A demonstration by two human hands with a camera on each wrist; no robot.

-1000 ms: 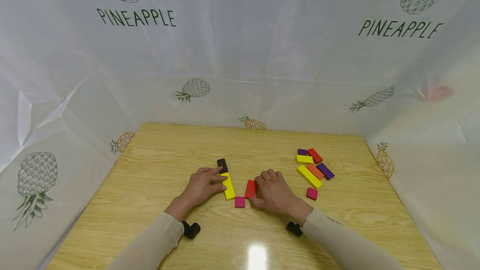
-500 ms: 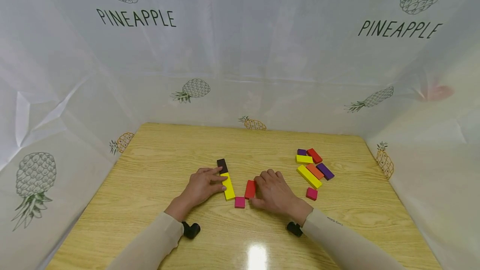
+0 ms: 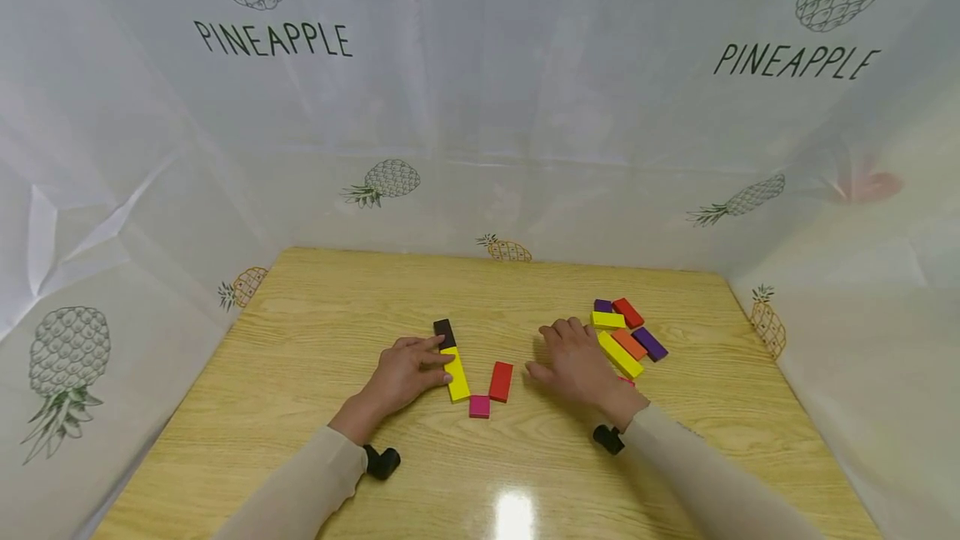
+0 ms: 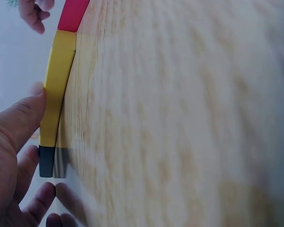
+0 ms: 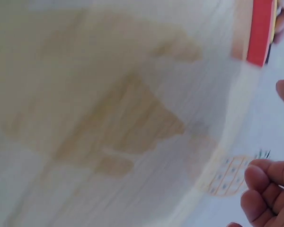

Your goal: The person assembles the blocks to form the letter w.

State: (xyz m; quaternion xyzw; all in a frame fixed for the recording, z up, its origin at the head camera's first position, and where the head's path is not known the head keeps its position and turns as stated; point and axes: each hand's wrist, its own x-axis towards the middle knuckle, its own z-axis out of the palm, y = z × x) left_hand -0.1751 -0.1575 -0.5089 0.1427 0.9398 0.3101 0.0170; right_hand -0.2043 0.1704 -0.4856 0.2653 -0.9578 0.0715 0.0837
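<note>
My left hand (image 3: 401, 373) rests its fingers against a long yellow block (image 3: 457, 380) and the black block (image 3: 444, 330) at its far end. In the left wrist view, the thumb lies along the side of the yellow block (image 4: 57, 90), fingers spread near the black block (image 4: 46, 161). A small pink block (image 3: 479, 407) sits at the yellow one's near end. Beside it on the right lies a red block (image 3: 501, 382), slightly tilted. My right hand (image 3: 581, 365) holds nothing and hovers between that red block and the pile, fingers loosely bent.
At the right is a loose group: a purple block (image 3: 649, 344), an orange block (image 3: 628, 345), a long yellow block (image 3: 621, 355), a short yellow block (image 3: 607, 320), another red block (image 3: 628, 312) and a small purple block (image 3: 603, 305). A pineapple-print sheet (image 3: 480, 107) surrounds the wooden table (image 3: 337, 290).
My right hand has let go of the red block and moved right toward the loose group, partly covering a second small pink block. The left hand has stayed in place.
</note>
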